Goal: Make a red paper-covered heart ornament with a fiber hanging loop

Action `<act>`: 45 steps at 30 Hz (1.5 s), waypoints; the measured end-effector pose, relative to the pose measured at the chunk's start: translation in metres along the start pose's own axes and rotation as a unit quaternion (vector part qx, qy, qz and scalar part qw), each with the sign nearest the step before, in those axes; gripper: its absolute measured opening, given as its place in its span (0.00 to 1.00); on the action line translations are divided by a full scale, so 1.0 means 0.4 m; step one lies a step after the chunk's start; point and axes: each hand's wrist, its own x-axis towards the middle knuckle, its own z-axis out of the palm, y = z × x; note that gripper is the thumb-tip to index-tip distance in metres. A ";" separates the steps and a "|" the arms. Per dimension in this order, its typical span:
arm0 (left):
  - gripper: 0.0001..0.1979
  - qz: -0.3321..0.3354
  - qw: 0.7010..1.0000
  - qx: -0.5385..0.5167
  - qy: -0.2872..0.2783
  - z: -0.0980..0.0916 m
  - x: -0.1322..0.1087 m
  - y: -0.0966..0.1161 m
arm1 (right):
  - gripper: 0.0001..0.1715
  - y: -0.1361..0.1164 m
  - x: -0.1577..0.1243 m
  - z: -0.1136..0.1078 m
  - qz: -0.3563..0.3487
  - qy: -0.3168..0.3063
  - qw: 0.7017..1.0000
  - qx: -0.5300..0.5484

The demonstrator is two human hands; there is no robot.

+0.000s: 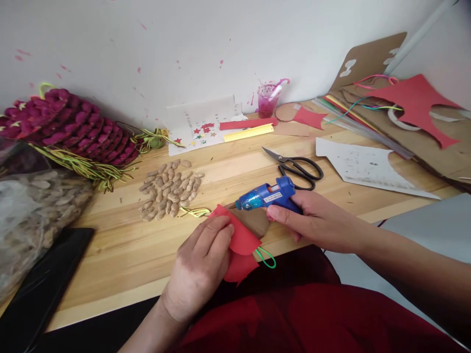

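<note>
My right hand is wrapped round a blue hot glue gun, its nozzle pointing left at a brown cardboard piece. Red paper lies partly over that cardboard, folded back along it. My left hand pinches the red paper near its upper edge, just below the nozzle. A green cord loop sticks out at the lower right of the piece, and yellow-green strings trail from its upper left end. Whether any glue is on the cardboard, I cannot tell.
Loose peanuts lie left of my hands, and black scissors beyond the glue gun. A bag of peanuts, a dark flat device and stacked purple peanut crafts line the left. A paint cup stands by the wall.
</note>
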 end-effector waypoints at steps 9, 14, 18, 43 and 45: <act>0.14 0.008 0.999 0.028 0.013 0.002 0.008 0.003 | 0.26 -0.020 0.016 0.007 -0.021 0.020 0.999 -0.015; 0.20 0.031 0.999 0.042 0.000 -0.005 -0.005 0.002 | 0.26 -0.019 0.020 0.022 -0.002 -0.001 0.998 0.065; 0.20 0.033 0.998 0.056 0.011 -0.006 -0.017 0.001 | 0.24 -0.015 0.023 0.029 -0.010 0.009 0.996 0.087; 0.16 0.023 0.998 0.059 -0.003 -0.010 -0.023 0.010 | 0.22 -0.069 0.032 0.016 -0.112 0.009 0.988 -0.101; 0.16 0.023 0.998 0.056 -0.002 -0.010 -0.022 0.010 | 0.21 -0.069 0.034 0.017 -0.120 0.010 0.987 -0.105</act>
